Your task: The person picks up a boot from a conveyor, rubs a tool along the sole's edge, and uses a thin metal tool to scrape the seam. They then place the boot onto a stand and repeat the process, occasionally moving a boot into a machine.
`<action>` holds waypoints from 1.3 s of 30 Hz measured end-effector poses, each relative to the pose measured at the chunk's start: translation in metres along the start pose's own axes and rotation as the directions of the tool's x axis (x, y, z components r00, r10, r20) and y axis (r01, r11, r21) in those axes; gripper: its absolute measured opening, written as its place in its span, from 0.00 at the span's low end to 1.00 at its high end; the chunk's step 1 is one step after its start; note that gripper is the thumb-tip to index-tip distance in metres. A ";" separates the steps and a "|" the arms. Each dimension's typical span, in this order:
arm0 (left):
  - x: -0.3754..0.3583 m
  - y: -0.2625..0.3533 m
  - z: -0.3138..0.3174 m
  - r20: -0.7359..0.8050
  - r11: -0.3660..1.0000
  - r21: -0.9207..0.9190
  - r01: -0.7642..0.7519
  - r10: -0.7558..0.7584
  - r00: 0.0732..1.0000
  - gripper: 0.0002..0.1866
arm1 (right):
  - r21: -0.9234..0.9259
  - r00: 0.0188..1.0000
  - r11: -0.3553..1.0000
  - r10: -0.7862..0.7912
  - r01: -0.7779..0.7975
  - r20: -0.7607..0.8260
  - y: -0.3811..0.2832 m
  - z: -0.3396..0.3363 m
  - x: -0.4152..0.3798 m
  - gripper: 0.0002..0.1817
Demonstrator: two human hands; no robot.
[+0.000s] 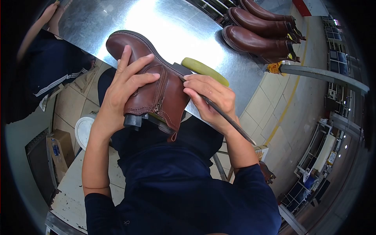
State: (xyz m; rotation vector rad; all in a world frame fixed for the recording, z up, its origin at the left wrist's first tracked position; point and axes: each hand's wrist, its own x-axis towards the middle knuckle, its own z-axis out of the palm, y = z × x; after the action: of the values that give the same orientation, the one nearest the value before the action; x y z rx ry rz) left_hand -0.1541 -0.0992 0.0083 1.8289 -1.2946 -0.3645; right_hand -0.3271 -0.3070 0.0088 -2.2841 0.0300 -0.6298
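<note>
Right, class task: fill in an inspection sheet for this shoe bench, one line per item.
Surface: shiny metal table, strong glare.
Job's things: brown boot, sole up, zip showing; thin dark tool with its tip at the boot.
Clutter: three more boots at the far edge; yellow-green pad.
Grippers: left hand grips the boot; right hand holds the tool.
Cables: nothing seen.
Surroundings: tiled floor, another person's sleeve, cardboard box.
</note>
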 end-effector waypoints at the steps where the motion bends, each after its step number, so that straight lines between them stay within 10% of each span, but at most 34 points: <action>1: 0.000 0.000 0.001 -0.001 1.000 -0.004 0.003 -0.003 1.000 0.27 | -0.004 0.999 1.000 0.023 -0.023 0.024 -0.001 -0.002 -0.001 0.10; 23: -0.001 -0.002 -0.001 0.003 1.000 -0.010 -0.017 0.017 1.000 0.31 | -0.071 0.989 0.996 0.051 -0.061 -0.138 -0.012 0.007 -0.034 0.12; 29: 0.001 0.002 -0.001 0.002 1.000 0.010 -0.008 0.008 1.000 0.27 | 0.354 0.844 0.847 0.487 -0.395 -0.223 0.003 -0.004 -0.078 0.05; 34: 0.003 0.003 0.002 0.001 1.000 -0.005 -0.006 0.006 1.000 0.27 | -0.042 0.521 0.536 0.796 -0.843 -0.308 0.033 -0.047 -0.065 0.11; 37: 0.004 0.004 0.000 0.010 1.000 -0.010 0.004 -0.004 1.000 0.27 | -0.573 0.857 0.638 0.360 -0.514 -0.368 0.068 -0.045 -0.077 0.15; 39: 0.006 0.010 0.000 0.024 0.999 -0.018 -0.039 0.040 0.999 0.27 | -0.651 0.839 0.539 0.434 -0.534 -0.328 0.075 -0.049 -0.077 0.18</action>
State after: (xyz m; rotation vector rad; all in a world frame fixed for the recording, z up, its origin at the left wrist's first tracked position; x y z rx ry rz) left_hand -0.1576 -0.1055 0.0171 1.7870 -1.3383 -0.3763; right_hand -0.4046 -0.3774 -0.0456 -2.7773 1.1528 -0.4990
